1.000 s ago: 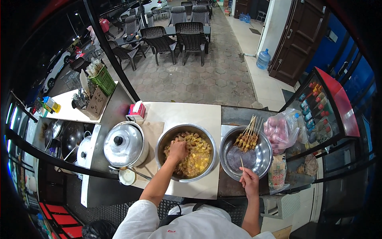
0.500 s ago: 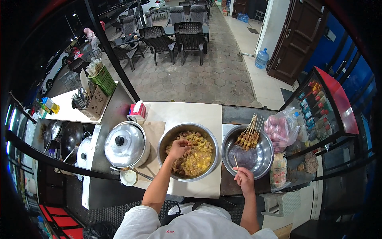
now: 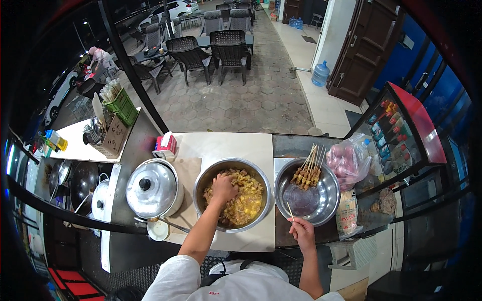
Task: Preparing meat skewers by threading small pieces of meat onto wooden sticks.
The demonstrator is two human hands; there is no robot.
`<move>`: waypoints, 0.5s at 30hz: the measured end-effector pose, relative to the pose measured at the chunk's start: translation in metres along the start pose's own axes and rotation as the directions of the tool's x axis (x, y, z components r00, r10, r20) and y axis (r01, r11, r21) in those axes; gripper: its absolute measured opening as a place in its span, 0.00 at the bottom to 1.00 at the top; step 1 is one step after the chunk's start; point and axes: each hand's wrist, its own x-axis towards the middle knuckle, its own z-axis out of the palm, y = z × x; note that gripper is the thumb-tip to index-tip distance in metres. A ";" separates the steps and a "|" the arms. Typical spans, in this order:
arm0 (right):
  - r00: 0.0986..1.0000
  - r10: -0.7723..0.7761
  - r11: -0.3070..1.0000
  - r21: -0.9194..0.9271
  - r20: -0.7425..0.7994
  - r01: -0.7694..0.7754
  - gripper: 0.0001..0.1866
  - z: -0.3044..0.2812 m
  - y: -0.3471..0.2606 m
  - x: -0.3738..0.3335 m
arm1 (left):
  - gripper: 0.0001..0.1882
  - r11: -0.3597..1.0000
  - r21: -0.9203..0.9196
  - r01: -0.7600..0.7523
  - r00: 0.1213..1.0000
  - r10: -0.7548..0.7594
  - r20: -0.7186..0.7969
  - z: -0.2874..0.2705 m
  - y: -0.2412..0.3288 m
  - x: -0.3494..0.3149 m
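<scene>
My left hand (image 3: 224,188) reaches into a large metal bowl (image 3: 267,201) of cut meat pieces (image 3: 247,194) in yellow marinade. Its fingers are bent down and drawn together among the pieces at the bowl's left side, their tips hidden, so what they hold cannot be made out. My right hand (image 3: 302,232) is closed around a thin wooden skewer (image 3: 289,208), whose bare upper end points up over the near rim of a second metal bowl (image 3: 307,202). Several skewers of yellowish meat (image 3: 306,177) lie at that bowl's far side, sticks leaning over its rim.
Left of the meat stand a lidded aluminium pot (image 3: 150,188), a small white-topped container (image 3: 158,230) and a tissue pack (image 3: 165,146). A plastic bag of reddish round things (image 3: 346,163) sits beside the right bowl, near a glass display case (image 3: 396,133). A dark post (image 3: 131,65) rises at the left.
My left hand has turned and pushed its fingers deeper into the meat, toward the bowl's left side. My right hand still holds the skewer near the bowl's rim. The whole view has shifted slightly.
</scene>
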 end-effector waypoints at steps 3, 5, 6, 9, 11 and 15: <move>0.999 0.022 1.000 0.008 -0.036 -0.022 0.11 -0.003 0.001 -0.007 | 0.14 0.998 -0.045 0.055 0.996 -0.058 -0.075 0.020 0.001 0.028; 0.997 0.028 1.000 0.009 -0.070 -0.028 0.11 -0.007 0.003 -0.011 | 0.14 0.996 -0.022 0.091 0.995 -0.092 -0.050 0.030 0.009 0.040; 0.996 0.035 0.999 0.022 -0.081 -0.033 0.11 -0.009 0.004 -0.013 | 0.14 0.991 0.007 0.137 0.990 -0.137 -0.032 0.034 0.013 0.044; 0.993 0.037 0.998 0.047 -0.109 -0.032 0.11 -0.014 0.006 -0.015 | 0.12 0.990 0.006 0.141 0.988 -0.140 -0.061 0.048 0.015 0.051; 0.991 0.040 0.998 0.062 -0.128 -0.032 0.11 -0.017 0.008 -0.017 | 0.10 0.992 0.004 0.126 0.989 -0.125 -0.085 0.051 0.021 0.051; 0.990 0.040 0.998 0.044 -0.139 -0.034 0.11 -0.021 0.006 -0.015 | 0.09 0.999 0.001 0.038 0.990 -0.038 -0.135 0.051 0.025 0.044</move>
